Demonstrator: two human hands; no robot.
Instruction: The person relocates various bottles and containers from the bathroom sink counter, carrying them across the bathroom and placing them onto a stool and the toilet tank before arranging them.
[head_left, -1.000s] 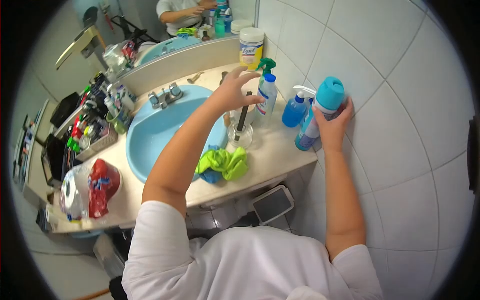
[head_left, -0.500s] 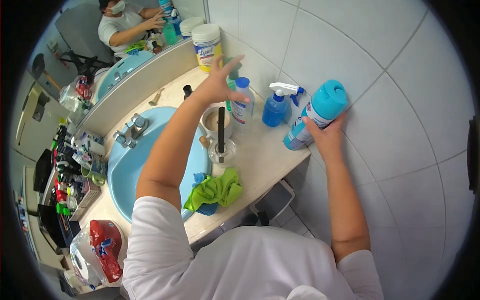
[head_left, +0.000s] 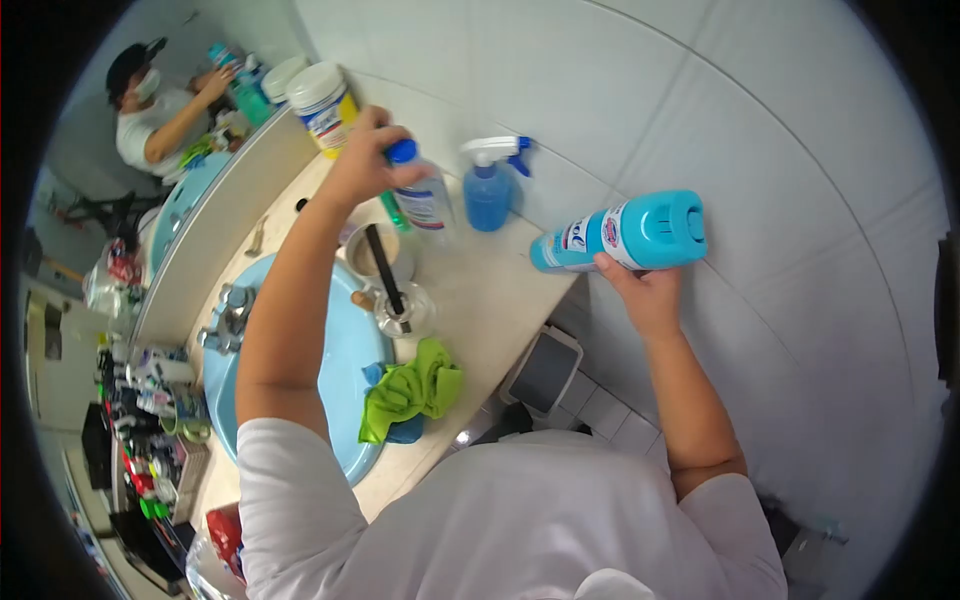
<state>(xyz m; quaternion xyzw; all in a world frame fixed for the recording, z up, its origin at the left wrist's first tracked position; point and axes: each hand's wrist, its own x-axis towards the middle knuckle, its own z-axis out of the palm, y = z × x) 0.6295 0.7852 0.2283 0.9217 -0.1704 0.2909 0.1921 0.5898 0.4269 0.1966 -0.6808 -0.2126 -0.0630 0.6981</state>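
My left hand (head_left: 368, 165) is closed around the neck of a clear bottle (head_left: 425, 205) with a blue cap, near the back of the counter. In my right hand (head_left: 645, 295) is a turquoise aerosol can (head_left: 620, 232), tilted almost level beside the tiled wall. Its capped end points right, and its base is over the counter's edge. A blue spray bottle (head_left: 487, 195) with a white and blue trigger stands upright between the two hands. Behind my left hand is a Lysol wipes canister (head_left: 325, 108). A green item (head_left: 393, 211) is partly hidden beside the clear bottle.
A light blue sink (head_left: 350, 400) with a metal faucet (head_left: 230, 315) is set in the counter (head_left: 490, 310). A cup (head_left: 375, 255), a glass jar (head_left: 408, 312) and a green cloth (head_left: 412, 390) lie nearby. Below stands a grey bin (head_left: 545, 370); a mirror runs along the left.
My left hand has gone from spread fingers to a grip on the blue-capped bottle. My right hand has tipped the aerosol can closer to level. The view has shifted.
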